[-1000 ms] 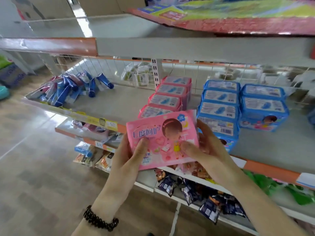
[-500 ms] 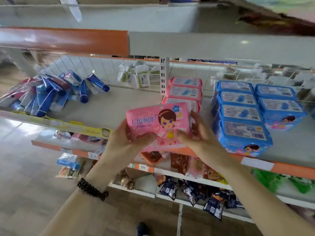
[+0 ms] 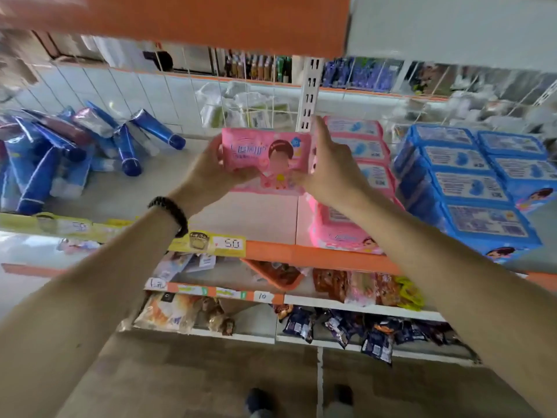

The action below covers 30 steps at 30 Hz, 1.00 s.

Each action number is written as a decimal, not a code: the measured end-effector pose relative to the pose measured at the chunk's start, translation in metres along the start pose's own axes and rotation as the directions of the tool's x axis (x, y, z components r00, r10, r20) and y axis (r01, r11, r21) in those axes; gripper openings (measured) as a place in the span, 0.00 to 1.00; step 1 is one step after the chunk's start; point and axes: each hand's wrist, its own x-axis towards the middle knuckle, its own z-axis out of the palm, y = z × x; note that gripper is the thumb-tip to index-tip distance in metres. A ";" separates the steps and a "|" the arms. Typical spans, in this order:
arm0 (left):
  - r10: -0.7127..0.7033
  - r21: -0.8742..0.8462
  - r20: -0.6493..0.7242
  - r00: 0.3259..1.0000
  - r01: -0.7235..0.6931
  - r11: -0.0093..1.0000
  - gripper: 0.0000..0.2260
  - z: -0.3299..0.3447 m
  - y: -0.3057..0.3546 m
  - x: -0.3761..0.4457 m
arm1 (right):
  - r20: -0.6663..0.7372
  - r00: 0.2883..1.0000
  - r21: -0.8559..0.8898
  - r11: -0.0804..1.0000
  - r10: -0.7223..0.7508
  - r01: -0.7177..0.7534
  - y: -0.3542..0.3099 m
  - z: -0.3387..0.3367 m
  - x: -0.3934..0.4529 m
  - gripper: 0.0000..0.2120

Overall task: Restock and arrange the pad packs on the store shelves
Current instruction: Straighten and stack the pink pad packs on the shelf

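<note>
A pink pad pack (image 3: pixel 265 159) with a cartoon girl on its front is held upright over the grey shelf (image 3: pixel 241 212), just left of a row of pink pad packs (image 3: pixel 358 164). My left hand (image 3: pixel 211 173) grips its left end and my right hand (image 3: pixel 328 167) grips its right end, fingers wrapped behind it. Two rows of blue pad packs (image 3: pixel 476 182) lie further right on the same shelf. My right forearm hides part of the pink row.
A heap of blue tubes (image 3: pixel 75 149) lies at the shelf's left. A white upright (image 3: pixel 307 95) and wire mesh back the shelf. An orange-fronted shelf (image 3: pixel 187 19) hangs close overhead. Lower shelves hold snack packets (image 3: pixel 373 333). Yellow price labels (image 3: pixel 223 242) line the front edge.
Both hands have carried the pink pack up and forward, from in front of the shelf edge to over the shelf beside the pink row. The camera has moved closer to the shelf.
</note>
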 end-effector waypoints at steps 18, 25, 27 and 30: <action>0.023 -0.058 0.125 0.992 -0.016 0.998 0.39 0.018 -0.069 0.115 | -0.003 0.997 -0.653 0.756 -0.071 0.052 0.036 0.048 0.115 0.12; 0.076 0.135 0.118 0.990 -0.092 0.987 0.42 0.033 -0.073 0.138 | -0.042 0.998 -0.694 0.720 -0.044 0.002 0.040 0.045 0.120 0.05; 0.086 0.161 0.107 0.991 -0.102 0.982 0.41 0.037 -0.072 0.141 | -0.058 0.998 -0.708 0.706 -0.040 -0.013 0.042 0.044 0.121 0.07; 0.117 0.211 0.112 0.987 -0.139 0.968 0.40 0.043 -0.071 0.142 | -0.048 0.998 -0.712 0.702 -0.042 -0.005 0.040 0.038 0.118 0.09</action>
